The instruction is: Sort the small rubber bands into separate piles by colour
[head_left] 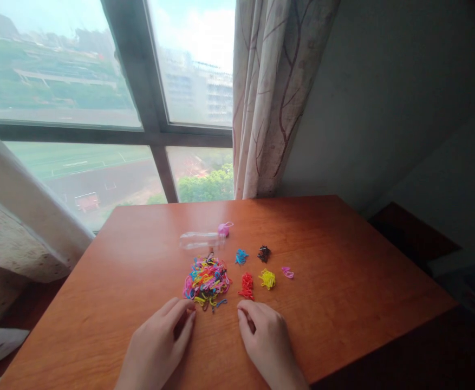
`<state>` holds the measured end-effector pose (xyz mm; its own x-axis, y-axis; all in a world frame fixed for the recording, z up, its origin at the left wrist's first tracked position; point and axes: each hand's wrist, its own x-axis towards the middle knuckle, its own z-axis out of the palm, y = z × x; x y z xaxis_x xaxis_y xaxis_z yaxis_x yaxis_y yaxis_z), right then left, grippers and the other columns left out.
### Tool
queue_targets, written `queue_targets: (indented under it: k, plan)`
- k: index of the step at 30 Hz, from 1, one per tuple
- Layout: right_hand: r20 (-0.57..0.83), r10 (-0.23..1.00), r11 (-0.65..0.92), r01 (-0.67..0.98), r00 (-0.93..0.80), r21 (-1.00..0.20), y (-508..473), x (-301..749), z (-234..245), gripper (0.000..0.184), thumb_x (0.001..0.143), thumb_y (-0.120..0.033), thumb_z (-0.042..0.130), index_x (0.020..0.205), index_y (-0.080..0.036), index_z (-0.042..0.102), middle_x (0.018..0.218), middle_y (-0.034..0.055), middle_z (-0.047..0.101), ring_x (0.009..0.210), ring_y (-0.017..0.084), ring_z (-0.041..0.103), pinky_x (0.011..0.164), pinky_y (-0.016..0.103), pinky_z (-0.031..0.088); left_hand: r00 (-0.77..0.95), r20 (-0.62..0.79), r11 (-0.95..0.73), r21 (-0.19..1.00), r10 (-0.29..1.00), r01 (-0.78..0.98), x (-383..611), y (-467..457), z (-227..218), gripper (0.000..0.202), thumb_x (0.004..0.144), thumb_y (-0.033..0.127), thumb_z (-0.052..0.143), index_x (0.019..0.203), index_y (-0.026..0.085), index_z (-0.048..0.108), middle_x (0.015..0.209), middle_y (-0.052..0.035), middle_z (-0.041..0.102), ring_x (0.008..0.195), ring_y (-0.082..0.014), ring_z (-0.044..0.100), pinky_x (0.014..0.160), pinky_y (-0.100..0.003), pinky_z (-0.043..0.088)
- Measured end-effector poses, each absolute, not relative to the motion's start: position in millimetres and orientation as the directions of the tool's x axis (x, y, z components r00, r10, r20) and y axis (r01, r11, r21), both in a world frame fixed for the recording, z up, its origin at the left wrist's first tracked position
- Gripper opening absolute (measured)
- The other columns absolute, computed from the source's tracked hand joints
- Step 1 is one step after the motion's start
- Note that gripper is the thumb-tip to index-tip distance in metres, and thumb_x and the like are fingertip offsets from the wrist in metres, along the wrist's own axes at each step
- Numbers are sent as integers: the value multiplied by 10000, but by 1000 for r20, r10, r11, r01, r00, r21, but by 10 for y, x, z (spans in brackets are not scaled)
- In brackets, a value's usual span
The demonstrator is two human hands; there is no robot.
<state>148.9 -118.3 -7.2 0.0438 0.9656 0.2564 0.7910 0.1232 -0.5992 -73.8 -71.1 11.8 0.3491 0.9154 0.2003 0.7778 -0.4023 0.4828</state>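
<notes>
A mixed heap of small coloured rubber bands [207, 280] lies on the wooden table [343, 281]. To its right sit small sorted clusters: blue [241, 257], black [264, 253], red [246, 286], yellow [267, 279] and pink [288, 272]. My left hand [160, 341] rests on the table just below the heap, fingers curled loosely, nothing visible in it. My right hand [264, 338] lies palm down below the red cluster, fingers bent, thumb tucked. A clear plastic bottle [200, 240] with a pink cap [223, 228] lies on its side behind the heap.
A window [99, 108] with a dark frame stands behind the table, with curtains [273, 97] at the right and lower left. A dark wooden piece of furniture [411, 233] is off the table's right edge.
</notes>
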Motion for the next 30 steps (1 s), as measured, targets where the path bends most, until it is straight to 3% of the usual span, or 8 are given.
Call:
queue_targets:
  k: [9, 25, 30]
  plan:
    - [286, 957, 137, 807, 42, -575, -1166, 1487, -76, 221, 897, -146, 452, 826, -232, 642, 699, -7, 659, 643, 143, 622, 614, 221, 364, 342, 184, -388, 439, 922, 810, -699, -705, 156, 149, 887, 345, 521, 844, 275, 646, 829, 31, 718, 704, -150, 700, 599, -217, 504]
    - [256, 966, 123, 811, 34, -572, -1182, 1486, -49, 207, 894, -140, 460, 827, -234, 631, 705, -12, 654, 646, 145, 604, 620, 234, 338, 446, 222, -498, 408, 867, 765, -637, -736, 97, 164, 937, 298, 470, 932, 281, 633, 944, 16, 724, 776, -146, 708, 649, -206, 506]
    - [251, 967, 122, 807, 34, -578, -1177, 1488, -47, 209, 899, -138, 457, 825, -233, 628, 709, -11, 654, 655, 145, 603, 624, 237, 330, 452, 194, -491, 416, 870, 766, -591, -751, 85, 145, 941, 292, 477, 909, 273, 617, 894, 20, 713, 765, -149, 703, 638, -214, 494]
